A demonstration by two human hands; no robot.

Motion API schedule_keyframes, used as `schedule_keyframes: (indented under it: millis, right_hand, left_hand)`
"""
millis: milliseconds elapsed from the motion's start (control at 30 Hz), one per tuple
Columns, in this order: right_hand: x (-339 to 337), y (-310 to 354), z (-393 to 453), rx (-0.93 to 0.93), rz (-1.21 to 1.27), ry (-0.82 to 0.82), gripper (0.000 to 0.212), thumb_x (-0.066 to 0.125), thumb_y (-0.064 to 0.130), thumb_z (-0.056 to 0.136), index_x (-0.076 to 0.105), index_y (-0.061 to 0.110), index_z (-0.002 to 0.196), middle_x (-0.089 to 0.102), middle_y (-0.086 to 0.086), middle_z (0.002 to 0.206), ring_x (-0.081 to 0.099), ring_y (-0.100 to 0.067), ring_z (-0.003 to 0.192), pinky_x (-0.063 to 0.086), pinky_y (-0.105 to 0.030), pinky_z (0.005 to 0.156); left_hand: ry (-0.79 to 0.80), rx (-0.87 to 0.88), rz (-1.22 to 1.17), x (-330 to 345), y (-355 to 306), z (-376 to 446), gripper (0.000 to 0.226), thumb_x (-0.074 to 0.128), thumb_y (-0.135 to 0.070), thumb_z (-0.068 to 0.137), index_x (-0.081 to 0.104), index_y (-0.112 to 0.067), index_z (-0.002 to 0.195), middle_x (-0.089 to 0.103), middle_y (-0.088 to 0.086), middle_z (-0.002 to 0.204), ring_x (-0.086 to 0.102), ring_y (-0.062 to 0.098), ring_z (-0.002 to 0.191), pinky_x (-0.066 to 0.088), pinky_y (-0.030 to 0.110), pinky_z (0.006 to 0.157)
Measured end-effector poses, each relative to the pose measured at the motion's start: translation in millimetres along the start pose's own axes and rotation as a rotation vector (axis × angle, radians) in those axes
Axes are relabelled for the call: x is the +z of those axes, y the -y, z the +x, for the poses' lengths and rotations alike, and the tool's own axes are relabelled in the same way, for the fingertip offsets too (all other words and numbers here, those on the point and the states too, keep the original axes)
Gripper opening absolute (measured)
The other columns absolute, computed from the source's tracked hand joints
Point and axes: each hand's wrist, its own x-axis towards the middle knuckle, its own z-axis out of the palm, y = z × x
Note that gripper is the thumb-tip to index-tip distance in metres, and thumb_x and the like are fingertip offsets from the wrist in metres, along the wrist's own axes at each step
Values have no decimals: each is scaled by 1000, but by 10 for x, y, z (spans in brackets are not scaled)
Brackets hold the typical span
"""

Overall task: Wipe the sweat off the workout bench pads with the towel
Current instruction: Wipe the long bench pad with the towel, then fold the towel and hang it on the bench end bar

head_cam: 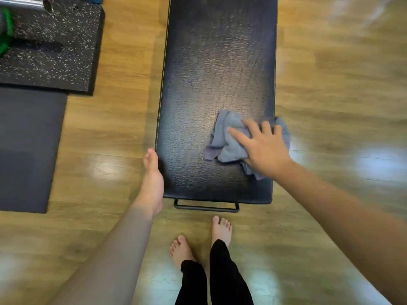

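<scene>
A long black padded workout bench [211, 69] runs away from me down the middle of the view, its near end just in front of my bare feet. A crumpled grey towel [229, 139] lies on the pad near the right edge of the near end. My right hand [262, 146] presses flat on the towel, fingers spread over it. My left hand [153, 177] rests against the bench's near left edge, with the thumb along the side and the fingers hidden under or behind the pad.
A black metal handle [206, 207] sticks out under the near end of the bench. On the wooden floor to the left lie a speckled rubber mat [50, 62] carrying a barbell end [33, 4] with a green plate, and a plain dark mat [26, 146].
</scene>
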Motion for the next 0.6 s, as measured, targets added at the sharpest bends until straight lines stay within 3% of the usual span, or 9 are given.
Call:
schedule_keyframes:
  millis: [67, 200, 367, 500, 600]
  right_hand:
    - [-81, -203, 423, 174, 32, 3, 75, 71, 44, 78, 37, 37, 144, 39, -14, 146, 43, -40, 109, 38, -55, 85]
    - [-91, -271, 644, 300, 82, 41, 72, 63, 45, 85, 27, 39, 147, 29, -12, 151, 37, -43, 122, 35, -61, 93]
    - [32, -29, -17, 422, 150, 32, 72, 66, 45, 81, 32, 40, 144, 35, -11, 150, 42, -43, 115, 39, -54, 85]
    - [199, 411, -901, 423, 188, -18, 73, 74, 32, 73, 44, 33, 139, 45, -19, 142, 48, -41, 95, 41, -49, 72]
    - [234, 705, -1275, 413, 208, 5, 72, 76, 30, 72, 47, 30, 138, 45, -21, 141, 50, -43, 96, 43, -52, 74]
  left_hand:
    - [9, 6, 20, -2, -1, -3, 83, 30, -84, 80, 22, -46, 153, 24, -17, 162, 23, 13, 147, 12, 46, 117]
    - [24, -3, 42, -7, 3, -30, 89, 33, -89, 70, 24, -50, 150, 26, -17, 161, 25, 13, 147, 13, 49, 118]
    - [-6, 40, 63, 56, -16, -54, 54, 34, -77, 88, 32, -51, 136, 31, -15, 153, 26, 12, 144, 15, 39, 118]
    - [-86, 101, 148, 94, 23, 25, 95, 39, -83, 65, 31, -36, 147, 37, -3, 155, 32, 21, 143, 19, 48, 122]
    - [-71, 92, 165, 75, 13, 28, 99, 41, -81, 66, 29, -32, 151, 37, -3, 155, 34, 21, 142, 20, 46, 121]
